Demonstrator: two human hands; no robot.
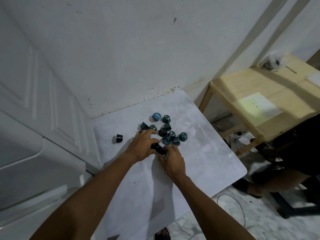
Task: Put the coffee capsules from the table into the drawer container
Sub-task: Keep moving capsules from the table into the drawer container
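Several dark teal coffee capsules (170, 134) lie in a loose cluster on the white marble-look table (207, 153). One capsule (117, 138) lies alone to the left. My left hand (142, 146) and my right hand (171, 161) meet just in front of the cluster, both gripping a short stack of dark capsules (158, 148) held between them. My left fingertips also touch capsules at the cluster's near edge. No drawer container is in view.
A white wall stands behind the table and a white panelled door (34, 104) to the left. A wooden stand (259, 101) is at the right, with another person's legs and sandal (251, 187) on the floor beside the table's right edge.
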